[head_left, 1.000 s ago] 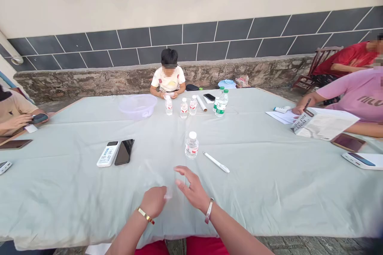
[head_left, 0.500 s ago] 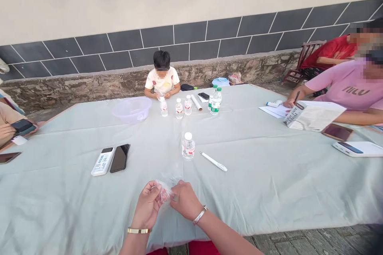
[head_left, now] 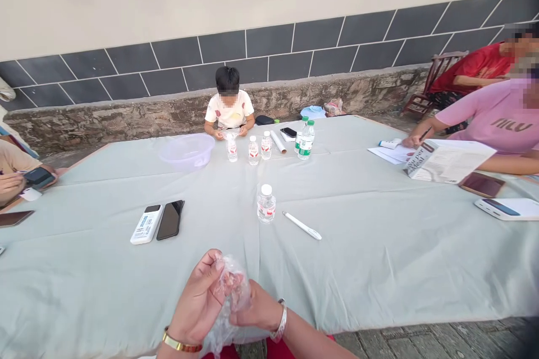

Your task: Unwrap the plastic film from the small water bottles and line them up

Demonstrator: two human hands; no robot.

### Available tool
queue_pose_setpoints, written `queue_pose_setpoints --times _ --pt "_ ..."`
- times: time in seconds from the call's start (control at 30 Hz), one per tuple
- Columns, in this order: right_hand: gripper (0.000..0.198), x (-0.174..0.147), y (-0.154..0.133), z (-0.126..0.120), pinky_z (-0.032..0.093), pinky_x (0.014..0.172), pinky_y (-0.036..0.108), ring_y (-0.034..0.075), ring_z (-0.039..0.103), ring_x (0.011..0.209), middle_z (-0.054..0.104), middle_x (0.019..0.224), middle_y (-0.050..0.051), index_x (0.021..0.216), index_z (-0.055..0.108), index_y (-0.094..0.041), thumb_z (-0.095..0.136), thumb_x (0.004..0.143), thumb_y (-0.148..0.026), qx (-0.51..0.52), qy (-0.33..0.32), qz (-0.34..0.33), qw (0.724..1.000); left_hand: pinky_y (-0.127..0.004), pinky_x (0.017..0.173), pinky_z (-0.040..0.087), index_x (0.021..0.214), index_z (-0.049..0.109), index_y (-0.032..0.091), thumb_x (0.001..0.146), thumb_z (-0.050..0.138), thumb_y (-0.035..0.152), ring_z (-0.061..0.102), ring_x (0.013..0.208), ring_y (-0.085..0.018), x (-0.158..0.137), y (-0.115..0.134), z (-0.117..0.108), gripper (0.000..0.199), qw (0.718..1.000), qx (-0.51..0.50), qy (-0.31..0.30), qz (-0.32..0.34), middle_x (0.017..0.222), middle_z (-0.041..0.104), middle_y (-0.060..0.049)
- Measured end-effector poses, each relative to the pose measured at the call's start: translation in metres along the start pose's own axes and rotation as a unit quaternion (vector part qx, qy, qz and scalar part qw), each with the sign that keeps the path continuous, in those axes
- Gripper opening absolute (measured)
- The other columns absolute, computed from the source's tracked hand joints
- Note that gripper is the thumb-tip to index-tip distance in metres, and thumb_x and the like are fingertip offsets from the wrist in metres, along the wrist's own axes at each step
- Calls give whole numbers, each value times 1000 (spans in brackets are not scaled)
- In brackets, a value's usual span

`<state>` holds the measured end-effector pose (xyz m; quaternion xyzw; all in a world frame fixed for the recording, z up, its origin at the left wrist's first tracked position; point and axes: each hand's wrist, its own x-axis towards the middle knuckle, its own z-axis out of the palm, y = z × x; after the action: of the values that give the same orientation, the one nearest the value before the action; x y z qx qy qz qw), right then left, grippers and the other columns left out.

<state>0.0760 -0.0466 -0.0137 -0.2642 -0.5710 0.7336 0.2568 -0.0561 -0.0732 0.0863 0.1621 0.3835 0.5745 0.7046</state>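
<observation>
My left hand [head_left: 197, 300] and my right hand [head_left: 256, 309] are raised together near the front edge of the table. Both grip a crumpled piece of clear plastic film [head_left: 231, 291], which hangs down between my wrists. A small water bottle [head_left: 266, 203] with a white cap and red label stands just beyond my hands. A white pen-shaped object [head_left: 302, 225] lies to its right. The table carries a pale green cloth [head_left: 357, 235].
A white device [head_left: 146, 224] and a black phone [head_left: 170, 220] lie to the left. Across the table sit a child, a clear bowl [head_left: 186, 151], several bottles [head_left: 269, 146] and a film roll [head_left: 278, 142]. A person in pink [head_left: 497, 123] writes at right beside an open booklet [head_left: 446, 161].
My hands went from open over the cloth to closing on the plastic film, then lifted it toward me. The view shifted slightly.
</observation>
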Motion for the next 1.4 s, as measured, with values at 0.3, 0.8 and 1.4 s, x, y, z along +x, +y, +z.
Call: queue_pose_setpoints --times 0.3,0.8,1.4 --pt "26 -7 -22 -21 38 45 23 4 24 37 38 51 -9 72 51 -23 69 62 -40 228 73 112 964 -39 92 53 78 55 22 72 63 7 64 66 -10 29 -1 -22 18 975 -111 167 96 69 62 4" --pt "25 -17 -41 -42 37 53 25 12 42 56 48 63 -4 77 51 -22 66 67 -39 -144 259 -9 955 -25 54 37 57 47 20 79 56 55 43 50 -11 35 -55 -42 41 969 242 -29 46 52 47 4" --pt "26 -21 -20 -11 48 73 28 17 62 75 70 80 3 84 73 -22 78 59 -28 383 245 75 888 -48 102 39 100 65 25 79 40 5 66 86 -18 27 -79 -30 38 591 722 -69 353 89 71 -1"
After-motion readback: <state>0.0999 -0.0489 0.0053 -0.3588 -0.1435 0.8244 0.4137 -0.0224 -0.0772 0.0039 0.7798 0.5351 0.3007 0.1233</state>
